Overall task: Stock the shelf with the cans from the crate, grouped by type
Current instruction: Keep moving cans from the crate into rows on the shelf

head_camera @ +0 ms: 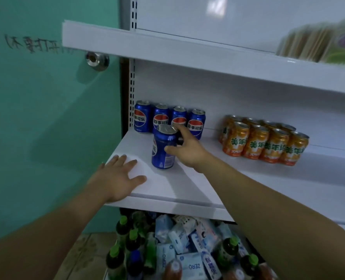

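So the biggest thing in shot was the green wall (pixel 46 128) filling the whole left side, with some dark writing up high that I couldn't read. Right next to it stood a white shelving unit (pixel 228 21). Its upper shelf (pixel 167 51) had some blurry packets (pixel 319 41) over on the far right, too smeared to make out.

The middle shelf (pixel 197 188) was where the action was. Below it sat a jumble of dark bottles with green caps (pixel 123 225) and pale blue-and-white packs (pixel 189 265), all piled loosely.

On the middle shelf, toward the right, the orange cans (pixel 256 144) were bunched together, four across the front and more tucked behind them. Well apart from those, at the back left, a row of four blue cans (pixel 142 117) stood upright side by side against the back panel.

The left hand (pixel 117 178) lay flat on the front left corner of the shelf, fingers straight and spread, holding nothing. The right hand (pixel 187 150) reached in from the right and had its thumb and fingers curled round a fifth blue can (pixel 164 148). That can was upright with its base on the shelf, just in front of the blue row, roughly between the second and third cans.

Smallest bit: a shiny metal knob (pixel 97 60) on the green wall, just under the upper shelf's left end.
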Motion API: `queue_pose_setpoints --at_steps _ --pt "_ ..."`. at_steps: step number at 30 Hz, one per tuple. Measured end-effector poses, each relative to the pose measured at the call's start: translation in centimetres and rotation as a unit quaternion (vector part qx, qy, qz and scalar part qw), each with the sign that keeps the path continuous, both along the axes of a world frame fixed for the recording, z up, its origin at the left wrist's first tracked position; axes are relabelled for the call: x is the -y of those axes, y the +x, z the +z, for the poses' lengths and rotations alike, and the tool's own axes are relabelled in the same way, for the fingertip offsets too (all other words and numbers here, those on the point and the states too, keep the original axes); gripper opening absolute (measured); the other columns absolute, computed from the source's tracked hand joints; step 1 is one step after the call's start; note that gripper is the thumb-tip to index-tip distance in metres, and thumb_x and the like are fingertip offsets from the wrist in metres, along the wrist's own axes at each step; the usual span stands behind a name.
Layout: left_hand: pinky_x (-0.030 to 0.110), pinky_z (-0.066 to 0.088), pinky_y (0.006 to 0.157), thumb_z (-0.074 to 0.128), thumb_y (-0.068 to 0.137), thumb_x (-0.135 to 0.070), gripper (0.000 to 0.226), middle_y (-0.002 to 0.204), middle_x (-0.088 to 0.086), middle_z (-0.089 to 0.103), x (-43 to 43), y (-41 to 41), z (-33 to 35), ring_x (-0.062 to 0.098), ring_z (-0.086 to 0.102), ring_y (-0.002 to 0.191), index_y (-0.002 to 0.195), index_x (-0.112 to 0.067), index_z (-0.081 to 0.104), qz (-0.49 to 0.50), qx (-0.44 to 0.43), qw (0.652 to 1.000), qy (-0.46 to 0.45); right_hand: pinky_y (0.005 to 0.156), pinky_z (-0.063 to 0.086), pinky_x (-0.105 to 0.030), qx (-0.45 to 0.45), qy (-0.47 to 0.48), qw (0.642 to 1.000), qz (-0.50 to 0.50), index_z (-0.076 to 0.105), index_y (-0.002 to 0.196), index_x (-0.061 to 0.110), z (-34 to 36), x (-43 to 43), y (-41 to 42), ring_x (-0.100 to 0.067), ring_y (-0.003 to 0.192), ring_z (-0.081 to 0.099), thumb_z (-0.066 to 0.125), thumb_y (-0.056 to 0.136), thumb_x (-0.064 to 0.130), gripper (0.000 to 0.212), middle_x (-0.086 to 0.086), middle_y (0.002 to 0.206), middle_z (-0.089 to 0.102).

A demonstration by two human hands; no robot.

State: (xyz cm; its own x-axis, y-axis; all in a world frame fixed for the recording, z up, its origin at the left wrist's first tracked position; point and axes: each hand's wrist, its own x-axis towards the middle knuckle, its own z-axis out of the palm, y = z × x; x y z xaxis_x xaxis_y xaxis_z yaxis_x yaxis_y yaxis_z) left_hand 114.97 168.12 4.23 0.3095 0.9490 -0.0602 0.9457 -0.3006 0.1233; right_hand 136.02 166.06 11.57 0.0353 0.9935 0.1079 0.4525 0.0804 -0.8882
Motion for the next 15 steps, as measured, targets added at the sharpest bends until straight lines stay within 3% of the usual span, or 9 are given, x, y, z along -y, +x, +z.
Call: queue_pose_setpoints --at_steps 3,7,11,15 --pt "0.046 0.004 0.119 0.023 0.087 -0.074 0.079 0.161 -0.002 -0.005 0.0 0.0 0.0 0.017 -0.004 0.148 0.152 -0.033 0.005 0.001 0.01 1.0 -0.005 0.106 0.041 -0.039 0.061 0.003 0.998 0.02 0.027 0.146 0.038 -0.2 -1.7 -0.8 -0.022 0.134 0.039 0.065 0.089 0.01 0.075 0.0 0.151 0.034" --pt "0.045 0.004 0.119 0.023 0.086 -0.075 0.08 0.161 -0.003 -0.005 0.1 0.0 0.2 0.017 -0.004 0.148 0.152 -0.034 0.006 0.003 0.01 1.0 -0.006 0.106 0.04 -0.035 0.113 0.061 0.992 -0.013 0.039 0.138 0.034 -0.4 -3.2 -1.6 -0.017 0.124 0.041 0.079 0.077 0.02 0.074 0.0 0.143 0.031" --pt "0.044 0.004 0.12 0.023 0.086 -0.074 0.079 0.161 -0.004 -0.005 0.3 -0.1 0.4 0.016 -0.004 0.148 0.152 -0.034 0.006 0.002 0.013 1.0 -0.01 0.101 0.041 -0.03 0.086 0.063 0.994 0.02 0.039 0.142 0.029 -0.5 -4.9 -2.6 -0.019 0.131 0.042 0.07 0.085 0.009 0.068 0.002 0.147 0.037" --pt "0.043 0.004 0.12 0.023 0.086 -0.074 0.079 0.161 -0.004 -0.005 0.4 -0.2 0.6 0.015 -0.005 0.148 0.152 -0.034 0.006 0.003 0.016 1.0 -0.015 0.109 0.035 -0.032 0.13 0.061 0.99 0.0 0.032 0.148 0.031 -0.6 -6.7 -3.3 -0.021 0.136 0.036 0.062 0.091 0.01 0.068 -0.002 0.152 0.027"
